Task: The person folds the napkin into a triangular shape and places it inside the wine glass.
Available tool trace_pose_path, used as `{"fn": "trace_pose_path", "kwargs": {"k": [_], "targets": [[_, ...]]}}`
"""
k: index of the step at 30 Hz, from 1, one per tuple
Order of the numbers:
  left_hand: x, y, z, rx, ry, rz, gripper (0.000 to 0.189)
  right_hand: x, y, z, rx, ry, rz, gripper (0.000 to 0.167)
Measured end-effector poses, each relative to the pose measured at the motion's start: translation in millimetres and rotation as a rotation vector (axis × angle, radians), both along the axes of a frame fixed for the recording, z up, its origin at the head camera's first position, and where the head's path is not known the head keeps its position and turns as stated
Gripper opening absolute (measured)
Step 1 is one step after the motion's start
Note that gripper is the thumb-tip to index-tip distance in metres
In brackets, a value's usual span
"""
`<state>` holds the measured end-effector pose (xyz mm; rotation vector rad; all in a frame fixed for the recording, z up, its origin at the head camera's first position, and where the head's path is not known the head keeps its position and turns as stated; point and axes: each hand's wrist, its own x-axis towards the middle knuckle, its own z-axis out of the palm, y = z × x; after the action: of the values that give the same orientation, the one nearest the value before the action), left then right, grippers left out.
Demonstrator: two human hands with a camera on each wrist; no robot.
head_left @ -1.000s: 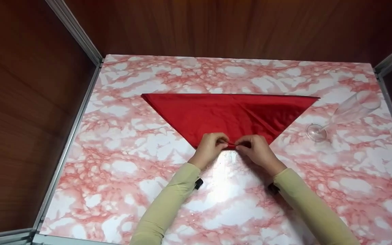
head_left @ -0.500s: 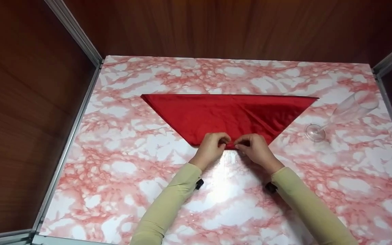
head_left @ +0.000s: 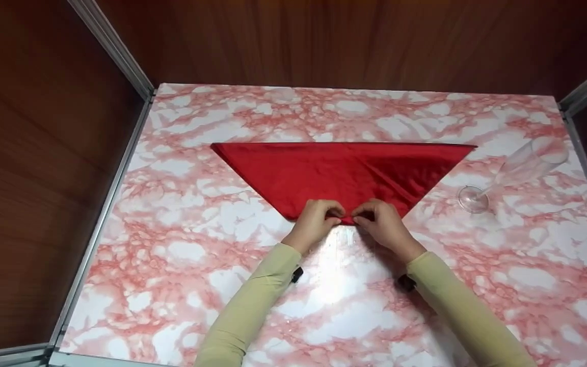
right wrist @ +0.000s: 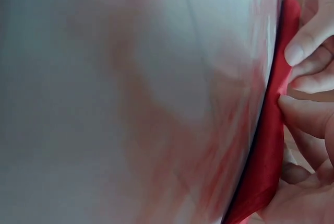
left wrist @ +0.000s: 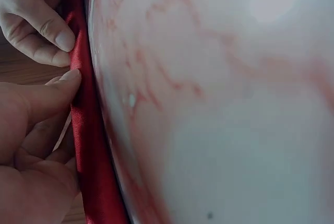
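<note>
Left hand (head_left: 313,221) and right hand (head_left: 386,225) pinched the red cloth (head_left: 324,173) along its near edge; a glass (head_left: 528,162) stood to its right.

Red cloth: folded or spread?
Partly folded: the red satin cloth lies mostly flat, near edge rolled over where left hand and right hand pinch it.

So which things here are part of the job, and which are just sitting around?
Part of the job:
red cloth
left hand, pinching its near edge
right hand, pinching alongside

Apparently just there:
clear stemmed glass, untouched, off to the right
</note>
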<state>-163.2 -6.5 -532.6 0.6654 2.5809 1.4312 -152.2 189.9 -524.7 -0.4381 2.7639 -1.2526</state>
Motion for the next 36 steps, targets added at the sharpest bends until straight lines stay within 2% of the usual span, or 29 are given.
{"fn": "trace_pose_path", "kwargs": {"k": [3, 8, 14, 20, 25, 27, 31, 36], "targets": [[0.1, 0.0, -0.2, -0.014, -0.001, 0.017, 0.016, 1.7, -0.9, -0.5, 0.012, 0.044, 0.003, 0.013], [-0.1, -0.6, -0.1, -0.041, -0.016, 0.051, 0.013, 3.4, -2.4, 1.3, 0.021, 0.109, 0.056, 0.017], [0.0, 0.8, -0.1, -0.019, -0.049, 0.077, 0.011, 1.4, -2.2, 2.3, 0.034, 0.087, 0.073, 0.017], [0.3, 3.6, 1.3, -0.016, -0.028, 0.110, 0.013, -5.6, 1.1, 4.3, 0.039, 0.058, 0.062, 0.014], [-1.3, 6.9, 3.1, -0.016, 0.048, 0.072, 0.024, -11.0, 3.7, 4.9, 0.039, 0.038, 0.061, 0.014], [-1.6, 7.4, 3.2, -0.004, 0.058, 0.049, 0.025, -11.7, 3.9, 5.3, 0.036, 0.032, 0.051, 0.013], [-2.2, 7.6, 3.1, -0.010, 0.036, 0.029, 0.022, -12.3, 4.4, 5.5, 0.016, 0.003, 0.024, 0.012], [-4.8, 7.9, 3.4, -0.059, 0.024, 0.040, 0.019, -13.8, 5.5, 3.8, -0.030, -0.053, 0.004, 0.010]]}}
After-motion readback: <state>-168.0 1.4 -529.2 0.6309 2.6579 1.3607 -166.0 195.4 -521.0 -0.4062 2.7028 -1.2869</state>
